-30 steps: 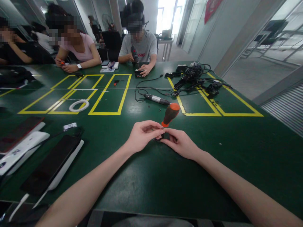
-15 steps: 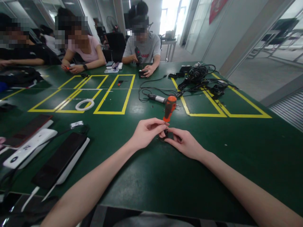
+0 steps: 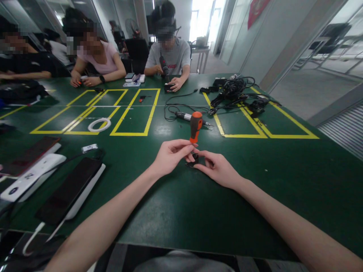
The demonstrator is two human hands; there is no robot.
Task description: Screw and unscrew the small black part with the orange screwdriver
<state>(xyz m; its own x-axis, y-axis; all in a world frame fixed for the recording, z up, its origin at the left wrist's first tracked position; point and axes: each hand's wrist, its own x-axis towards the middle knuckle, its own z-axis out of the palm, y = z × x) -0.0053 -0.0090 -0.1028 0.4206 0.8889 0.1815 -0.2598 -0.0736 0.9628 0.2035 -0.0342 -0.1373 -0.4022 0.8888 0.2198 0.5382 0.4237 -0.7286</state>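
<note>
A screwdriver (image 3: 195, 127) with an orange and dark grey handle stands nearly upright in front of me. My left hand (image 3: 172, 155) pinches its shaft just below the handle. Under it, a small black part (image 3: 193, 162) rests on the green table. My right hand (image 3: 219, 167) grips that part from the right between thumb and fingers. The screwdriver's tip and much of the black part are hidden behind my fingers.
A pen-shaped electric tool (image 3: 187, 116) with a cable lies beyond my hands. Tangled black cables (image 3: 234, 92) are at the back right. A white ring (image 3: 99, 124), a phone (image 3: 69, 189) and a power strip (image 3: 32, 177) lie left. Across the table a person (image 3: 170, 56) holds a power driver.
The screwdriver handle has tipped from leaning right to nearly upright. Both hands stay at the black part. The whole view has shifted slightly.
</note>
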